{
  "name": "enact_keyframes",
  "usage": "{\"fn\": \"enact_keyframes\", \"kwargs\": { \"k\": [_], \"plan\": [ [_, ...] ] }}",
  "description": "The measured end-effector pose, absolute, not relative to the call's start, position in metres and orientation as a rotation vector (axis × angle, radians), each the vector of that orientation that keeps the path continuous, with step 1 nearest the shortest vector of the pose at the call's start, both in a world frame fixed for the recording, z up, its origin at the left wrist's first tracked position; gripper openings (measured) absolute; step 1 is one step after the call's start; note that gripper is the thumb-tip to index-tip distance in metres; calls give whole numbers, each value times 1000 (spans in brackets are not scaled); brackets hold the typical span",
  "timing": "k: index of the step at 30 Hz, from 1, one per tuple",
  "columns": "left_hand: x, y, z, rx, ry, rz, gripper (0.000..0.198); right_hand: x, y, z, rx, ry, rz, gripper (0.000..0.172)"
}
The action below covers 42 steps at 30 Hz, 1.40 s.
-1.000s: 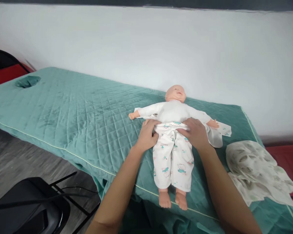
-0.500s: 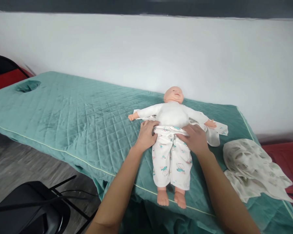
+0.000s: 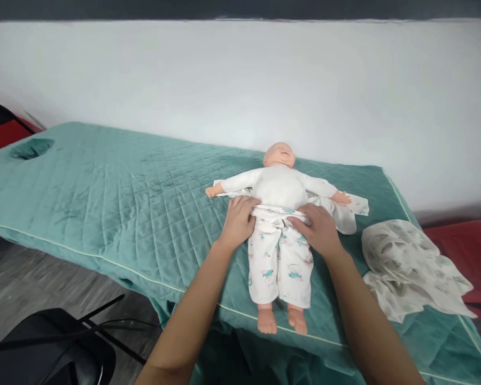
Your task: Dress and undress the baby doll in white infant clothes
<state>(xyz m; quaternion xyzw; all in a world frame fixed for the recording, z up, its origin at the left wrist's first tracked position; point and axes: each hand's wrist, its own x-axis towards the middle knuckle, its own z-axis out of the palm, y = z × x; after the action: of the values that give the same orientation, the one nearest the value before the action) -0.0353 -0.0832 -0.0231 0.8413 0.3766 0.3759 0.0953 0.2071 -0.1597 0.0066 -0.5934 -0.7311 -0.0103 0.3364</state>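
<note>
A baby doll [image 3: 279, 187] lies on its back with its arms spread and its feet toward me. It wears white patterned pants [image 3: 280, 262], whose waistband sits at its belly. My left hand [image 3: 239, 220] grips the waistband at the doll's hip on the left, thumb and fingers closed on the cloth. On the other side, my right hand [image 3: 317, 227] pinches the waistband in the same way. A white patterned shirt [image 3: 347, 216] is spread flat beneath the doll's back and arms.
The doll rests on a bed with a green quilted cover [image 3: 144, 203], which has a face hole [image 3: 32, 148] at its far left. A crumpled patterned cloth [image 3: 409, 272] lies at the right. Black chair [image 3: 52, 342] stands at lower left, red chair [image 3: 460, 246] at right.
The view has shifted slightly. Both hands keep their hold on the waistband, and the doll lies in the same pose.
</note>
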Motion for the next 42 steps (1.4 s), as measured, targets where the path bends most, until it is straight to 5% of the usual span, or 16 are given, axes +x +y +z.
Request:
{"fn": "enact_keyframes", "kwargs": {
  "k": [6, 14, 17, 35, 42],
  "plan": [
    [-33, -80, -24, 2529, 1093, 1140, 40, 233, -157, 10, -1754, -1772, 392, 43],
    [-32, -80, -25, 2509, 1094, 1168, 36, 239, -167, 10, -1690, -1785, 631, 30],
    [-29, -73, -21, 2494, 1094, 1176, 36, 235, -170, 9, -1659, -1662, 742, 39],
    [-16, -41, -21, 2547, 1150, 1098, 49, 224, -149, -15, -1457, -1438, 808, 51],
    [-26, -70, -21, 2439, 1150, 1135, 39, 219, -150, -17, -1508, -1389, 658, 44]
  ]
}}
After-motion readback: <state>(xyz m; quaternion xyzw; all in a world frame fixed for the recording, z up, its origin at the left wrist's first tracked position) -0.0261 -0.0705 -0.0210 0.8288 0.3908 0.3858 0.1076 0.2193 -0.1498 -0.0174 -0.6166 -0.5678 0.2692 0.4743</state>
